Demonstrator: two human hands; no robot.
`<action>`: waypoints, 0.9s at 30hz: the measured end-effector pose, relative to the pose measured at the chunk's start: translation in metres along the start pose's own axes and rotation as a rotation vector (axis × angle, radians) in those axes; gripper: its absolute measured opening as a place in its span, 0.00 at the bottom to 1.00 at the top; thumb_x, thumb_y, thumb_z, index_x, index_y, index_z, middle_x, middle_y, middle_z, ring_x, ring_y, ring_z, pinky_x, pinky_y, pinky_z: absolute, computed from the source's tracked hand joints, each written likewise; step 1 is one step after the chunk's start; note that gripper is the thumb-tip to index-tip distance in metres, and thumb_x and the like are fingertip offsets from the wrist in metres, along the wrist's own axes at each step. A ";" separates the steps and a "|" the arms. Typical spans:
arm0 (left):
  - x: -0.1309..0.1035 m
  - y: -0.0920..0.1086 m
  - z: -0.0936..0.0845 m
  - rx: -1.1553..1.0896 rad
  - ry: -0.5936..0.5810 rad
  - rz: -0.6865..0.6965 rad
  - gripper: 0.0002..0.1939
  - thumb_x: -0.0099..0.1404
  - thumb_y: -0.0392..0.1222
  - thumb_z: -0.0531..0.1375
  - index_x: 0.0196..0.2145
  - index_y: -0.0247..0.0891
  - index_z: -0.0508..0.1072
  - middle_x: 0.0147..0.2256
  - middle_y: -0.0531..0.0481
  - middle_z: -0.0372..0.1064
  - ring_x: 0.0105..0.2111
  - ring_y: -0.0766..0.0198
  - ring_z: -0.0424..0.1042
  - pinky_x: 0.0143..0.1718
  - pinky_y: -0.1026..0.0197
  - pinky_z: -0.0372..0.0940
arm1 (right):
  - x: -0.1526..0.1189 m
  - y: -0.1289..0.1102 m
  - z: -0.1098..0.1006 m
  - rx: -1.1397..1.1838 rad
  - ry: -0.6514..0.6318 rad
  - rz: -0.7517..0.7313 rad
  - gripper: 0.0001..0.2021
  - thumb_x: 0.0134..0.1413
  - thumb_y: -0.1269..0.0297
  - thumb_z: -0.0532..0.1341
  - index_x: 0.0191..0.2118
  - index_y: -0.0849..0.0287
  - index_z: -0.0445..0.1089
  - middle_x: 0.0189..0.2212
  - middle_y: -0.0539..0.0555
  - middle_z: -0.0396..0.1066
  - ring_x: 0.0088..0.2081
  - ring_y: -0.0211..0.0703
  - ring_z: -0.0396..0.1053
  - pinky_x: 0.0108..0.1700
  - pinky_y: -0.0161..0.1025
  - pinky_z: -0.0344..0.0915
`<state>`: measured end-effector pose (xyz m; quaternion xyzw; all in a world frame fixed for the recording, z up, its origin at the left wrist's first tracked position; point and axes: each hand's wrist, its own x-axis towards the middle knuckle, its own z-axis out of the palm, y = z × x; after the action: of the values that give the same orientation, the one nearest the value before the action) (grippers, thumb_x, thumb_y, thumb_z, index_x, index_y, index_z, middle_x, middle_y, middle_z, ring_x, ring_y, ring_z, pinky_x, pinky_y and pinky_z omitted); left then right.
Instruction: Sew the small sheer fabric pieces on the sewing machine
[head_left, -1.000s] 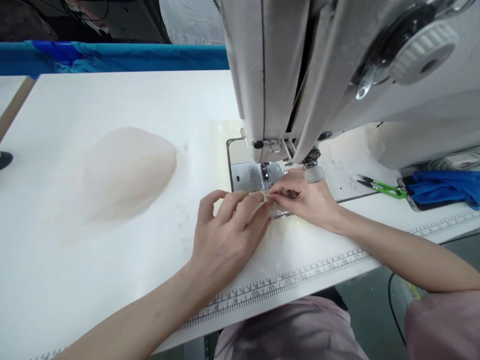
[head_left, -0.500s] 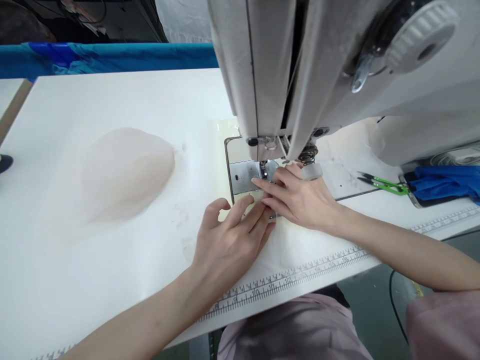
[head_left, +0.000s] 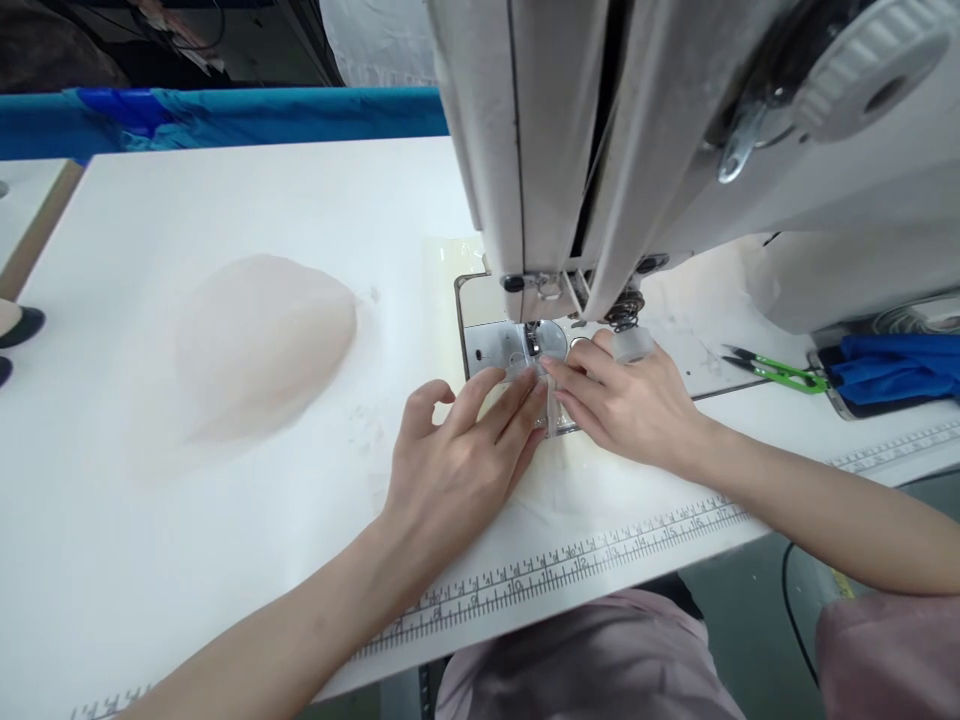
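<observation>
Sheer fabric (head_left: 553,412), pale and see-through, lies under my fingertips on the white table (head_left: 300,560), just on the near side of the presser foot (head_left: 532,342) of a sewing machine (head_left: 555,150). My left hand (head_left: 466,450) is loosely spread, its thumb side toward the right and its longer fingertips pressed down at the fabric; my right hand (head_left: 626,400) comes in from the right, index finger extended and thumb just beside it, though I cannot tell whether they pinch any cloth. The material looks very light and limp, likely slippery on the smooth surface and easily puckered or snagged. I judge it best held flat near its edges, with light fingertip pressure on both sides of the foot and no hard pulling. Well to the right, green snips (head_left: 784,374) lie beside a blue cloth (head_left: 900,368).
</observation>
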<state>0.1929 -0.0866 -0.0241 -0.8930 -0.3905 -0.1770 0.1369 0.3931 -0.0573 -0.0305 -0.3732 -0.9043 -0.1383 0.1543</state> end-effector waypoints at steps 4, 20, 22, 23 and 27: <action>-0.001 0.001 0.000 -0.012 -0.011 -0.033 0.17 0.69 0.37 0.55 0.54 0.42 0.69 0.52 0.47 0.72 0.50 0.52 0.70 0.43 0.49 0.58 | 0.000 0.001 0.000 -0.006 -0.024 0.021 0.16 0.66 0.65 0.50 0.44 0.62 0.74 0.35 0.57 0.73 0.42 0.48 0.63 0.38 0.44 0.54; 0.003 -0.002 0.005 -0.006 -0.005 -0.051 0.15 0.69 0.39 0.55 0.53 0.40 0.69 0.51 0.47 0.72 0.52 0.53 0.69 0.45 0.49 0.56 | 0.002 0.002 0.000 -0.060 -0.027 0.040 0.16 0.67 0.64 0.49 0.44 0.61 0.75 0.37 0.57 0.74 0.44 0.48 0.64 0.43 0.45 0.53; 0.003 -0.002 0.005 -0.008 -0.005 -0.053 0.16 0.69 0.39 0.54 0.54 0.40 0.68 0.51 0.47 0.72 0.52 0.53 0.69 0.45 0.49 0.56 | 0.003 0.003 0.001 -0.068 -0.026 0.036 0.16 0.67 0.64 0.49 0.43 0.61 0.75 0.37 0.57 0.74 0.43 0.48 0.64 0.43 0.45 0.53; 0.003 -0.002 0.005 -0.006 -0.005 -0.052 0.16 0.69 0.39 0.54 0.54 0.40 0.69 0.51 0.47 0.72 0.52 0.53 0.69 0.45 0.49 0.56 | 0.003 0.003 0.001 -0.072 -0.022 0.034 0.16 0.66 0.64 0.50 0.43 0.61 0.75 0.37 0.57 0.74 0.43 0.47 0.64 0.43 0.45 0.53; 0.004 -0.001 0.006 0.017 0.006 -0.050 0.14 0.69 0.40 0.55 0.52 0.39 0.70 0.51 0.47 0.72 0.52 0.54 0.69 0.45 0.49 0.56 | 0.003 0.004 0.002 -0.069 -0.026 0.033 0.16 0.67 0.64 0.50 0.45 0.62 0.75 0.38 0.57 0.74 0.41 0.47 0.64 0.43 0.44 0.52</action>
<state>0.1960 -0.0812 -0.0277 -0.8812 -0.4137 -0.1799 0.1411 0.3935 -0.0523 -0.0304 -0.3950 -0.8946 -0.1622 0.1318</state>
